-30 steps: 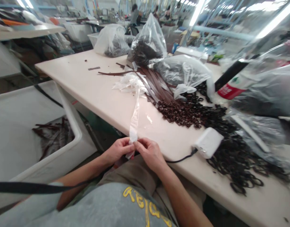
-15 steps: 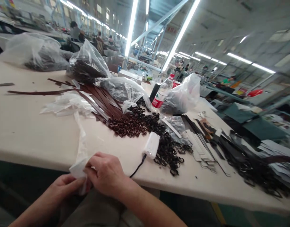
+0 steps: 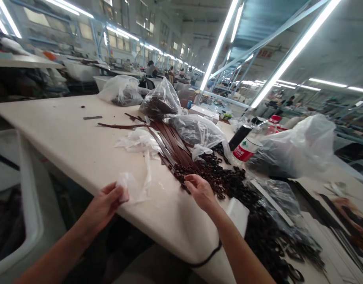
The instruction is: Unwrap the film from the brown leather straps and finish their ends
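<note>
My left hand (image 3: 111, 197) is closed at the table's front edge, pinching a crumpled piece of thin white plastic film (image 3: 126, 182). A long strip of this film trails back over the tabletop. My right hand (image 3: 201, 192) reaches over the table to the near edge of a pile of small brown strap loops (image 3: 181, 170). Its thumb and fingers point left, slightly apart, and I make out nothing held between them. Behind the loops lie long brown straps (image 3: 172, 138). Black loops (image 3: 237, 179) are heaped beside the brown ones.
A white box-shaped device (image 3: 239, 213) with a black cord lies beneath my right forearm. Farther back are filled clear plastic bags (image 3: 160, 100) and a red-labelled bottle (image 3: 243, 150). A white bin (image 3: 30, 213) stands at left. People sit in the distance.
My hands have separated. The left still holds the white film, now at the table edge; the right has let go and moved to the brown loops. The view has swung left.
</note>
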`<control>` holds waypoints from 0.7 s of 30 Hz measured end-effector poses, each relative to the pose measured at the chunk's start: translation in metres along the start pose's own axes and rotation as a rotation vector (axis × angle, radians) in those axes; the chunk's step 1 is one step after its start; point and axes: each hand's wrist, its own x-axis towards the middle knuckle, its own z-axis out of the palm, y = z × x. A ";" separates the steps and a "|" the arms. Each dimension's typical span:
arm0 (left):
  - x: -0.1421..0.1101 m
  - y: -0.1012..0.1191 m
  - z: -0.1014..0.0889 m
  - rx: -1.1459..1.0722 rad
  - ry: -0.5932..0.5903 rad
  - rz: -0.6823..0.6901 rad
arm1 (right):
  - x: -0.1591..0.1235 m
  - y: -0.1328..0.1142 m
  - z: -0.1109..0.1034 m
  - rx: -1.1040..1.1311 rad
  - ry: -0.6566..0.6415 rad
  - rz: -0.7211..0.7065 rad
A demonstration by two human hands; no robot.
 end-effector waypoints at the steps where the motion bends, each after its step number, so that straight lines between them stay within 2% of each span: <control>1: 0.010 0.008 0.000 -0.019 0.085 0.052 | 0.009 0.003 0.001 -0.023 0.011 0.004; 3: 0.031 0.020 0.000 -0.058 0.212 0.151 | 0.029 0.006 0.001 -0.078 0.036 0.009; 5: 0.050 0.021 -0.002 -0.046 0.239 0.213 | 0.051 0.008 0.002 -0.139 0.058 0.014; 8: 0.068 0.006 -0.003 0.126 0.198 0.230 | 0.088 0.009 0.007 -0.216 0.057 0.029; 12: 0.076 -0.013 0.001 0.349 0.111 0.128 | 0.138 0.014 0.021 -0.298 -0.006 0.071; 16: 0.077 -0.015 0.001 0.335 0.055 0.073 | 0.175 0.024 0.034 -0.399 -0.068 0.156; 21: 0.076 -0.016 0.001 0.355 -0.008 0.029 | 0.201 0.025 0.040 -0.482 -0.133 0.266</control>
